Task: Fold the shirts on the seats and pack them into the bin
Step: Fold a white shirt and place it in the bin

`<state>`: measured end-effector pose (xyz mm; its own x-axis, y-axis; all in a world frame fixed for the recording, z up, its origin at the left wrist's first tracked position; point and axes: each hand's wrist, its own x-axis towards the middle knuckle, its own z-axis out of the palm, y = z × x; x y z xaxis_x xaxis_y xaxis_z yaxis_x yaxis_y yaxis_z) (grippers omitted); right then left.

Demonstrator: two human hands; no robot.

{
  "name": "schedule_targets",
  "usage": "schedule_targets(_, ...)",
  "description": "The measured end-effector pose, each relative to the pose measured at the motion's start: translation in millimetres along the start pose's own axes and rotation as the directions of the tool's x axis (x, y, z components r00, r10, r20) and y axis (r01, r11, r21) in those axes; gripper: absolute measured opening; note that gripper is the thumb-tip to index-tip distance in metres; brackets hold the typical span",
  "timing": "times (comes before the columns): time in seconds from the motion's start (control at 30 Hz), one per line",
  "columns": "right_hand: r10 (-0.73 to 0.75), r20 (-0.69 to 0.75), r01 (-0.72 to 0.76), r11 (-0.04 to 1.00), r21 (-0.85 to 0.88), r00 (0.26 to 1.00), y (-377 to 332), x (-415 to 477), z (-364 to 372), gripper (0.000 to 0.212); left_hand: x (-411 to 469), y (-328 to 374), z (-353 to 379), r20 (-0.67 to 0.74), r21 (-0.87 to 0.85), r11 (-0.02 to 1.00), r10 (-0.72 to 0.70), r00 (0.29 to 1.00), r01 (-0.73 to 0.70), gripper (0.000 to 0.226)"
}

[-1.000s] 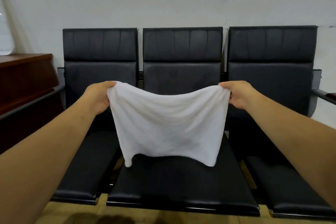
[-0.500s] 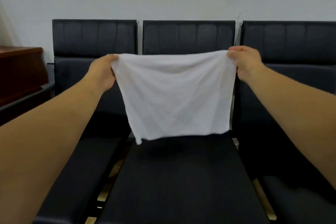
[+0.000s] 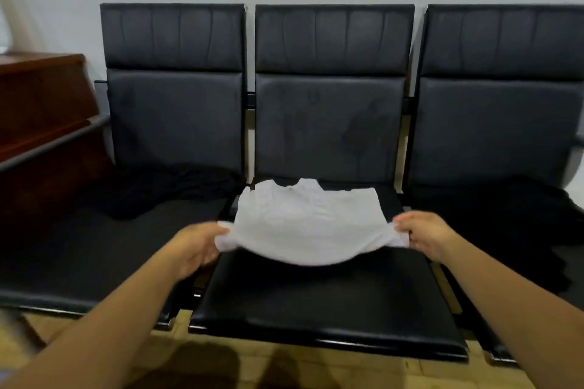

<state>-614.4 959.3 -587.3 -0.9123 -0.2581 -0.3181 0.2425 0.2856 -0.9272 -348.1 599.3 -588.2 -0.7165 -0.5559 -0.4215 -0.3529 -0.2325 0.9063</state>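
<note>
**Folding the white shirt; two dark ones and the packing left**

Facing a row of three black seats (image 3: 328, 300), with a wooden cabinet (image 3: 41, 104) well out beyond the left hand (image 3: 196, 246). Past that hand, on the left seat, a crumpled black shirt (image 3: 170, 189). Outside the right hand (image 3: 426, 234), on the right seat, another dark heap (image 3: 512, 215), probably a shirt too.

Between the hands, over the back half of the middle seat, a white shirt (image 3: 309, 218), collar end resting on the cushion farthest from the hands, near edge lifted and sagging. No sleeves showing, perhaps already tucked in.

Pinching that near edge at both ends: left fingers and thumb closed on one corner, right fingers curled round the other.

Judging from this: white shirt part-folded at most, dark ones untouched, nothing packed. No bin in view.
</note>
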Motion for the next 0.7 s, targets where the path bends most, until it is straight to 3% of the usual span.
schedule_targets(0.1,0.185,0.119,-0.151,0.957,-0.249,0.975,38.2,-16.0,2.8,0.012,-14.6,-28.6,-10.9,-0.002,0.336,0.923,-0.198,0.980,0.187,0.023)
schedule_targets(0.23,0.197,0.064,-0.162,0.919,-0.358,0.978,49.4,-14.5,6.1,0.017,-18.8,-29.7,-8.9,-0.005,0.416,0.890,-0.202,0.979,0.186,0.017)
schedule_targets(0.33,0.175,0.022,-0.150,0.897,-0.415,0.984,51.2,-9.6,8.5,0.016,-14.6,-30.5,0.8,0.003,0.505,0.850,-0.179,0.984,0.153,0.031)
schedule_targets(0.4,0.191,0.045,-0.148,0.871,-0.469,0.981,49.0,-8.3,7.3,0.014,-11.3,-28.2,5.1,-0.048,0.540,0.827,-0.157,0.986,0.158,0.024)
schedule_targets(0.47,0.242,0.123,-0.122,0.792,-0.598,0.963,40.8,-9.3,1.9,0.008,-9.5,-25.0,4.9,-0.101,0.519,0.828,-0.187,0.977,0.212,0.017)
schedule_targets(0.57,0.335,0.180,-0.074,0.622,-0.779,0.925,31.6,-10.6,-11.5,0.013,-12.2,-23.1,-4.7,-0.061,0.501,0.814,-0.305,0.950,0.294,0.023)
schedule_targets(0.63,0.386,0.157,-0.066,0.506,-0.860,0.909,26.6,-15.5,-18.1,0.018,-18.3,-20.9,-8.8,-0.034,0.620,0.724,-0.360,0.932,0.302,0.022)
schedule_targets(0.7,0.377,0.107,-0.056,0.396,-0.917,0.920,20.8,-21.0,-15.9,0.018,-21.5,-16.8,-7.0,-0.041,0.790,0.577,-0.289,0.957,0.208,0.018)
